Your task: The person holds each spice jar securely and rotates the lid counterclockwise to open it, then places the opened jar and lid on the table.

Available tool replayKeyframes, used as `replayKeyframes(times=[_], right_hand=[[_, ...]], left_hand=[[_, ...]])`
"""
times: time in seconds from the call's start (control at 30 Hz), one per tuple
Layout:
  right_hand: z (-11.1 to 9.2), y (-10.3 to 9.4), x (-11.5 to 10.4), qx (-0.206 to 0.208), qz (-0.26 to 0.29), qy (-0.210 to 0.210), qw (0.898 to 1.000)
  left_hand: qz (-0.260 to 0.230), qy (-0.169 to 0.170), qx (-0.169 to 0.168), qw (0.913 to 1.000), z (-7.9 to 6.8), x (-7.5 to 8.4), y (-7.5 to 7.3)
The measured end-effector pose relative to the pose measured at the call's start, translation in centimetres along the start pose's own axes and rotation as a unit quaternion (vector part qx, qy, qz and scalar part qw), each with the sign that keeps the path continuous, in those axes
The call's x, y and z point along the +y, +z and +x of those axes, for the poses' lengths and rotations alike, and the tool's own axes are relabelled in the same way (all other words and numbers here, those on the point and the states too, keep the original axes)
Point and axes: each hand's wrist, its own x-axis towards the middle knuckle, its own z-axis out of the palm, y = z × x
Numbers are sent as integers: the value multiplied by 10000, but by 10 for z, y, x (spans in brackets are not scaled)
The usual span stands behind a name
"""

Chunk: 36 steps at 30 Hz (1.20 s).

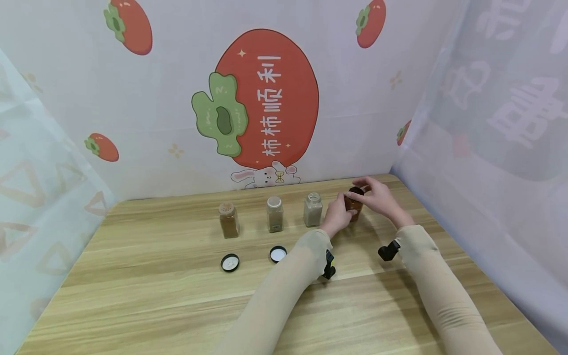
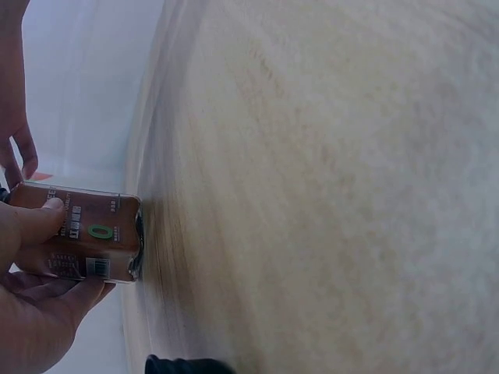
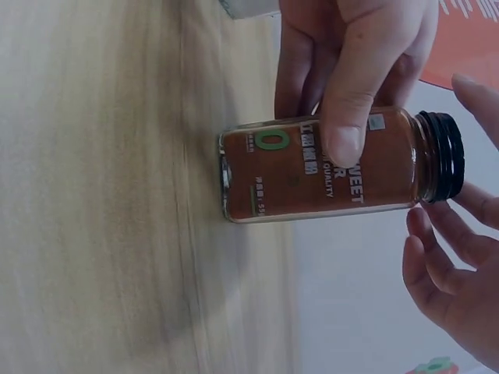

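My left hand (image 1: 338, 215) grips a square glass spice jar (image 3: 312, 167) of red-brown powder, its thumb lying across the printed label. The jar stands upright on the table at the back right. Its black screw cap (image 3: 446, 157) is on. Around that cap my right hand (image 1: 377, 198) has its thumb and fingers spread; in the right wrist view the thumb stands apart from the cap, while fingertips lie close to its lower side. Whether they touch it, I cannot tell. In the left wrist view, the jar (image 2: 78, 234) hides most of the cap.
Left of my hands stand three spice jars with black caps off: one pale (image 1: 313, 211), one greyish (image 1: 275, 215), one brown (image 1: 229, 221). Two black caps (image 1: 230, 263) lie upturned in front of them. Printed cloth (image 1: 355, 113) walls the wooden table's back and sides.
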Motion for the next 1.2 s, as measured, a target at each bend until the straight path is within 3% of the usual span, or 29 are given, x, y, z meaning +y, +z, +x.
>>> replayKeyframes(times=[0.63,0.9,1.2], right_hand=[[0,-2,3,14,-148,-259,9996],[-2,-11,0,-339,-21,-316,9989],[4,-15,0,-730,247,-658,9949]], left_hand=[[-55,39,-5,10000,-2,0,0],[-66,16,0,10000,-3,0,1],[31,37,0,10000,-2,0,-1]])
